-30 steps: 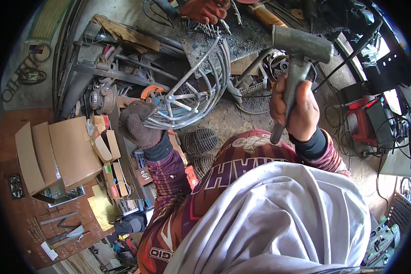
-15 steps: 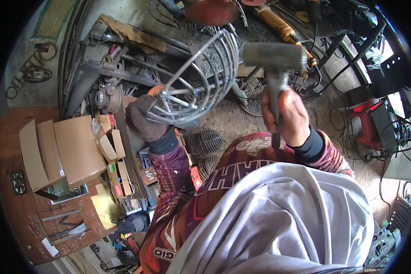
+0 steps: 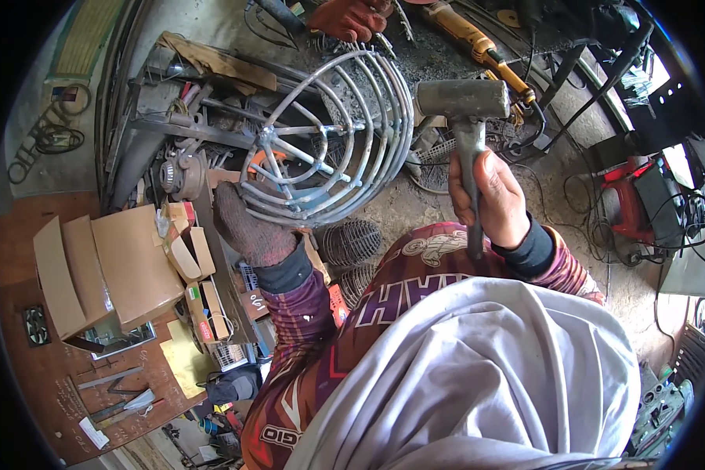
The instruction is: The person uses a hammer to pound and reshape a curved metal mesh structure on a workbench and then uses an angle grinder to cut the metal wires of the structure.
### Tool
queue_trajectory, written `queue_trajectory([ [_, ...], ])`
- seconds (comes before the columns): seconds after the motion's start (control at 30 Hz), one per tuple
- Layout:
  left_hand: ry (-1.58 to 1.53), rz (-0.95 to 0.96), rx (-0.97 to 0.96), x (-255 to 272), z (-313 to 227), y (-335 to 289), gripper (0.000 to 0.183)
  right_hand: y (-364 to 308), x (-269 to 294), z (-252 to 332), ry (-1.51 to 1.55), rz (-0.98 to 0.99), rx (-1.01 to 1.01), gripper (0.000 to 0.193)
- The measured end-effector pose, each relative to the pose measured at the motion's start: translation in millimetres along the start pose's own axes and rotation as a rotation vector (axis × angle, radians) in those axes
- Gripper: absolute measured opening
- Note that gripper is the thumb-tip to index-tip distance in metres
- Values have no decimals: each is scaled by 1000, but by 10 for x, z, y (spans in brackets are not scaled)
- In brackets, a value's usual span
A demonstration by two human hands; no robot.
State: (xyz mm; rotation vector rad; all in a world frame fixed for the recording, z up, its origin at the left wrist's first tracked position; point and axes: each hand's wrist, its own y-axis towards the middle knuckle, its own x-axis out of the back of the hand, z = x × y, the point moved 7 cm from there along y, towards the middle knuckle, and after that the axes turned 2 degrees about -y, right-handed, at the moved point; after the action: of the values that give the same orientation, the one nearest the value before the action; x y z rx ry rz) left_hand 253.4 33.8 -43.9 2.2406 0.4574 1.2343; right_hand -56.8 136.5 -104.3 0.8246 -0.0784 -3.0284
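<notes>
My left hand (image 3: 251, 227), in a dark knitted glove, grips the lower left rim of a round cage of welded metal rods (image 3: 345, 168). The cage is tilted, with curved ribs, a ring near its middle and bluish weld marks at the joints. The glove hides most of the finger positions. My right hand (image 3: 495, 196) is bare and closed around the handle of a short sledgehammer (image 3: 462, 100). The hammer stands head up, to the right of the cage and apart from it.
A red glove (image 3: 352, 19) shows beyond the cage; whether a hand fills it I cannot tell. A yellow angle grinder (image 3: 470, 35) lies at the far right of it. Metal bars and scrap (image 3: 204, 102) crowd the left. Cardboard boxes (image 3: 137, 254) stand on a brown board.
The cage has turned in my left hand, showing more of its ribs. The hammer has shifted slightly left and is sharper. The red glove beyond has changed shape.
</notes>
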Motion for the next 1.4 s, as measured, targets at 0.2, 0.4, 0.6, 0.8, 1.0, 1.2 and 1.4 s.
queue_trajectory([
  [0.2,-203,109,116,55,-231,50,20,-21,0,25,-24,-31,-30,49],
  [0.4,-257,105,144,15,-189,15,22,-32,-11,19,-27,19,-21,48],
  [0.6,-495,33,196,-3,11,6,27,-48,56,-3,-7,-52,-77,48],
  [0.8,-630,54,419,-13,-179,-42,30,-52,231,-86,12,-129,-131,48],
  [1.0,-564,26,414,-19,-107,-24,27,-55,356,-125,53,-176,-126,48],
  [1.2,-722,-21,448,-177,115,-90,28,-72,467,-125,28,-204,-112,47],
  [1.4,-1368,154,761,-618,512,-188,39,-96,532,-168,-11,-238,-121,46],
])
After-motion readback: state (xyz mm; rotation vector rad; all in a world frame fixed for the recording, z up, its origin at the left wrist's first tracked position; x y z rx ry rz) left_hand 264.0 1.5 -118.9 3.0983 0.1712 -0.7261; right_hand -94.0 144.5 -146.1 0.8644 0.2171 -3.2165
